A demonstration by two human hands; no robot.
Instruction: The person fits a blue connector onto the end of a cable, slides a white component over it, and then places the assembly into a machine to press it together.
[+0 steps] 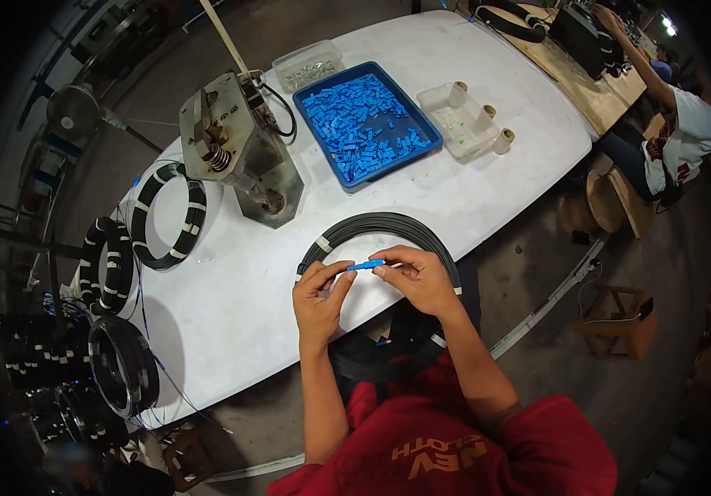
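A small blue fibre-optic connector (366,264) is held level between my two hands, above a coil of black cable. My left hand (320,299) pinches its left end between thumb and fingertips. At the other end, the thumb and fingers of my right hand (421,279) are closed on it. Beneath my hands the coil of black cable (388,221), bound with white tape, lies partly over the table's front edge. Whether a cable runs into the connector is too small to make out.
A blue tray (328,167) of blue connector parts stands on the white table (231,331). Near it are a clear tub (314,59) of small parts, a translucent box (446,101) and a metal press (244,157). More cable coils (169,217) lie left. Another person (686,124) sits at right.
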